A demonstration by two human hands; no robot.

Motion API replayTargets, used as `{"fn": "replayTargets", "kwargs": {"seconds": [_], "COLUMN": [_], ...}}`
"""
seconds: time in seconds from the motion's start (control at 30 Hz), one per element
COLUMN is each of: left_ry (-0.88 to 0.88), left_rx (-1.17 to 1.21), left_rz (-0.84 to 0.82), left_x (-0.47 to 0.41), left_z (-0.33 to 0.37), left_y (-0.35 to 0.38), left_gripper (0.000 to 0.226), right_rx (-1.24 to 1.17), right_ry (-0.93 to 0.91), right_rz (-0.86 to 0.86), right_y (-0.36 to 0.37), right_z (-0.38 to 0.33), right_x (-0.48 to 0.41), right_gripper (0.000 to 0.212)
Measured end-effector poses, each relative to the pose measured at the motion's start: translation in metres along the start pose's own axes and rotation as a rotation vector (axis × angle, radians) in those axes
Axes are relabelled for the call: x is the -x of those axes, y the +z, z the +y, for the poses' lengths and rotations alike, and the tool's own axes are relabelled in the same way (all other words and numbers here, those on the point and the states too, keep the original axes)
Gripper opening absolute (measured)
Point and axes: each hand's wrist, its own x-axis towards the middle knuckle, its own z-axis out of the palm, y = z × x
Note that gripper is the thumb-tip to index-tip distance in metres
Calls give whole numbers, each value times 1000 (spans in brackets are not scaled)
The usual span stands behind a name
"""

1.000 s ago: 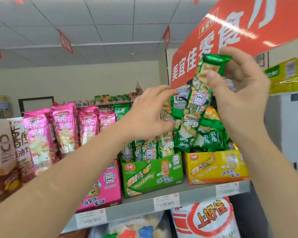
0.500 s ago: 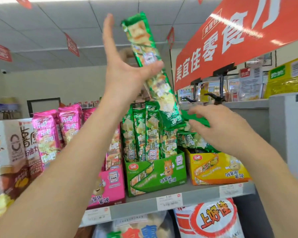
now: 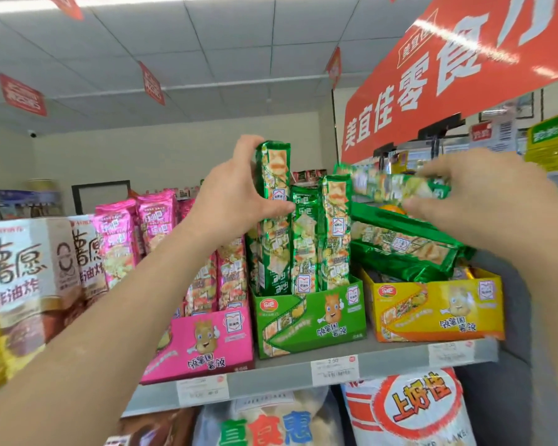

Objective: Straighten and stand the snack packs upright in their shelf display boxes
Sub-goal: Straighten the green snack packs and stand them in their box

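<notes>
Both hands are closed on packs. The left hand (image 3: 236, 201) grips a tall green foil snack pack (image 3: 273, 188) near its top, thumb across the front and fingers curled behind. That pack stands upright at the left end of the green cardboard display box (image 3: 310, 320). The right hand (image 3: 474, 204) pinches a second green foil pack (image 3: 390, 186), held sideways in the air above the yellow cardboard display box (image 3: 438, 304).

Left of the green box sits a pink cardboard display box (image 3: 207, 342) with pink foil packs (image 3: 123, 239) standing in and behind it. All three boxes rest on a grey metal shelf (image 3: 271, 378) with white price labels (image 3: 335, 368) along its front edge. A red overhead banner (image 3: 464, 75) with white characters hangs above the right hand. A heap of flat green packs (image 3: 400, 246) lies tilted across the top of the yellow box, under the sideways pack.

The upright pack is long and narrow, shiny green with printed snack pieces and a small white badge. Two standing green packs (image 3: 335, 233) are just beside it in the same box, both shorter in view.

The sideways pack and the right fingers are blurred, so its print cannot be read. The heap covers what is inside the yellow box. The left forearm hides part of the pink packs.
</notes>
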Motion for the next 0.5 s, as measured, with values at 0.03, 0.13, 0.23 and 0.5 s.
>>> {"fn": "replayTargets", "kwargs": {"seconds": [0.03,0.13,0.23,0.5], "left_ry": [5,17,16,94], "left_rx": [-5,-106,-367,-717], "left_rz": [-18,-116,-219,-462], "left_x": [-2,-10,-18,-36], "left_z": [-4,-16,-24,-40], "left_y": [-1,-5,-4,1], "left_gripper": [87,82,87,71], "right_rx": [-88,-424,-718,-571], "right_ry": [-6,-102,-175,-291], "right_rz": [91,251,177,-38], "right_y": [-1,0,-4,-24], "right_z": [2,-1,-11,-18], "right_x": [1,7,6,-21], "right_gripper": [40,33,41,40]}}
